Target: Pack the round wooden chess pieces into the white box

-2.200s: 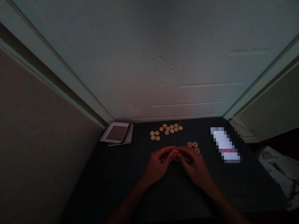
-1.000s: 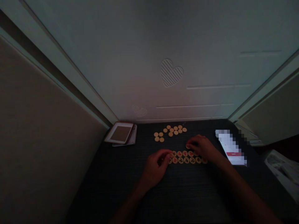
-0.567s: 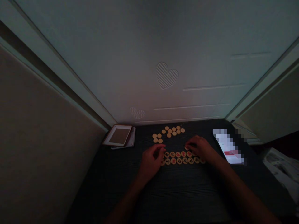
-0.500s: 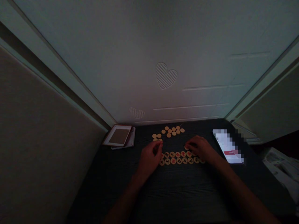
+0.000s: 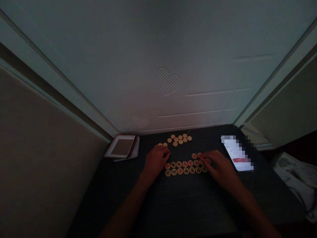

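Round wooden xiangqi pieces with red and black characters lie in two close rows (image 5: pixel 184 164) on the dark table. Just above the rows' right part are a red-marked xiangqi piece (image 5: pixel 194 155) and a second xiangqi piece (image 5: pixel 199 155), which the fingertips of my right hand (image 5: pixel 219 165) pinch. That hand covers the right end of the rows. At the rows' left end, my left hand (image 5: pixel 155 160) has thumb and fingers closed together; whatever may be between them is hidden. Beyond it sits a loose group of blank-faced pieces (image 5: pixel 180 142), partly hidden by this hand.
A lit phone (image 5: pixel 235 153), partly pixelated, lies on the right of the table (image 5: pixel 188 205). Flat booklets or cases (image 5: pixel 122 147) are stacked at the back left. A pale panel with raised hearts (image 5: pixel 169 82) rises behind the table. White items (image 5: pixel 294 178) stand off its right edge.
The view has shifted slightly. My right hand has moved a little right across the row end, and a second piece now shows beside the red-marked one. My left hand has barely moved.
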`<state>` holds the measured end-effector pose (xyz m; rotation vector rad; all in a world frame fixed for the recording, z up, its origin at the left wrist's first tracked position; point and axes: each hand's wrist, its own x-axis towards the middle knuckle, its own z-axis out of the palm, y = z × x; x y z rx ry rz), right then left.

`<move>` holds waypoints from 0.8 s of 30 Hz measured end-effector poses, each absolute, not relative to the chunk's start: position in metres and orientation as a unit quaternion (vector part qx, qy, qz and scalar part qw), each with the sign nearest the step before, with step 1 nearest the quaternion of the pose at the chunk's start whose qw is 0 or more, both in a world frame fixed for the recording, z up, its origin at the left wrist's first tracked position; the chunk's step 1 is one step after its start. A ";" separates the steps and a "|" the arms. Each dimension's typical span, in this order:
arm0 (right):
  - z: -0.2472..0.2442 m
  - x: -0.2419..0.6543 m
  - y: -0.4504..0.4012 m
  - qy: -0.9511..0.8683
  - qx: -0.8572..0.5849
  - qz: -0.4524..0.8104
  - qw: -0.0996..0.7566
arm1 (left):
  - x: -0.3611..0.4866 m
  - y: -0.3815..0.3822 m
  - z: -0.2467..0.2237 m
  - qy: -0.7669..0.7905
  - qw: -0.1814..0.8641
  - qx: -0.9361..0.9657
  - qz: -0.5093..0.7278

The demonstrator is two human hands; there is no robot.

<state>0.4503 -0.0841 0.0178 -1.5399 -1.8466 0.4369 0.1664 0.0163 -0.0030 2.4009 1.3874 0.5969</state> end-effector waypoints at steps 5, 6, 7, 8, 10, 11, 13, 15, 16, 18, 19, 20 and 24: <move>0.013 0.441 -0.088 -0.708 -0.580 0.178 0.362 | 0.164 0.016 -0.004 0.510 0.169 0.813 0.224; 0.012 0.438 -0.088 -0.708 -0.578 0.181 0.363 | 0.164 0.017 -0.004 0.514 0.178 0.808 0.225; 0.010 0.436 -0.087 -0.708 -0.576 0.184 0.364 | 0.164 0.017 -0.003 0.517 0.184 0.805 0.226; 0.009 0.434 -0.087 -0.709 -0.574 0.187 0.366 | 0.164 0.018 -0.002 0.518 0.185 0.804 0.225; 0.008 0.429 -0.086 -0.711 -0.568 0.188 0.369 | 0.166 0.017 0.003 0.523 0.190 0.798 0.231; 0.009 0.427 -0.086 -0.713 -0.565 0.188 0.371 | 0.169 0.015 0.006 0.525 0.209 0.789 0.243; 0.011 0.420 -0.085 -0.715 -0.556 0.193 0.378 | 0.176 0.008 0.014 0.521 0.308 0.743 0.285; 0.015 0.413 -0.084 -0.713 -0.545 0.202 0.393 | 0.184 -0.004 0.023 0.493 0.472 0.653 0.328; 0.017 0.408 -0.084 -0.711 -0.540 0.205 0.402 | 0.188 -0.010 0.026 0.474 0.551 0.597 0.339; 0.023 0.400 -0.083 -0.710 -0.526 0.208 0.419 | 0.194 -0.022 0.033 0.435 0.669 0.496 0.344; 0.026 0.396 -0.083 -0.713 -0.517 0.210 0.424 | 0.196 -0.027 0.035 0.414 0.707 0.454 0.349; 0.028 0.393 -0.083 -0.717 -0.508 0.212 0.427 | 0.197 -0.031 0.036 0.396 0.735 0.421 0.355; 0.033 0.382 -0.087 -0.725 -0.505 0.215 0.416 | 0.201 -0.044 0.037 0.388 0.746 0.385 0.380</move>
